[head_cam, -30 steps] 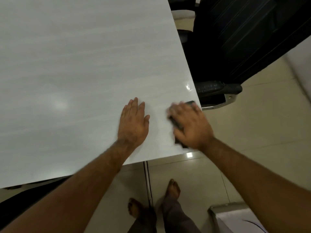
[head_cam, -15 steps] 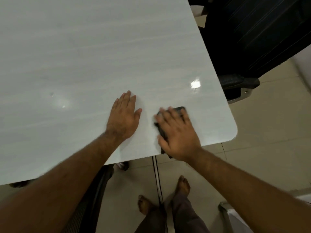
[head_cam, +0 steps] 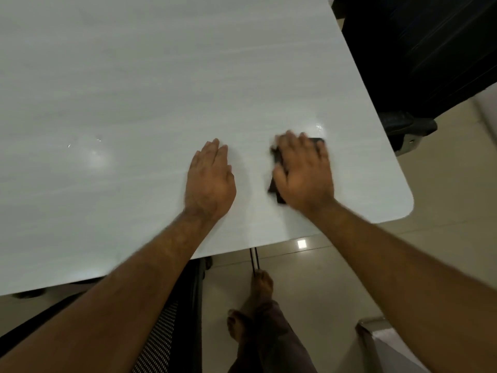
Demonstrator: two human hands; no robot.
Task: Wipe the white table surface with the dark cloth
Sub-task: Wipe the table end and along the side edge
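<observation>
White and faintly streaked, the table (head_cam: 134, 90) fills the upper left and centre of the frame, its rounded corner sitting at the right above pale floor tiles (head_cam: 443, 251). At the far left of the surface, small glints and a soft patch of glare show on the top; whether they are leftover marks or only reflected light cannot be told.

Moving right, the left hand (head_cam: 209, 181) lies flat on the table just below centre, fingers straight and together, holding nothing; it looks to be bracing the body. Just beside it to the right, the right hand (head_cam: 305, 170) presses flat on the dark cloth (head_cam: 277, 168), fingers extended over it, not curled round it. The cloth lies on the table under the palm, peeking out at the hand's left edge and beyond the fingertips. The hand is slightly blurred, which suggests a wiping stroke.

Judging by this, the wiping is in progress near the lower right corner. The wide stretch toward the upper left shows no sign either way, so how much remains cannot be told.

At the upper right stands a black chair (head_cam: 416, 49).
</observation>
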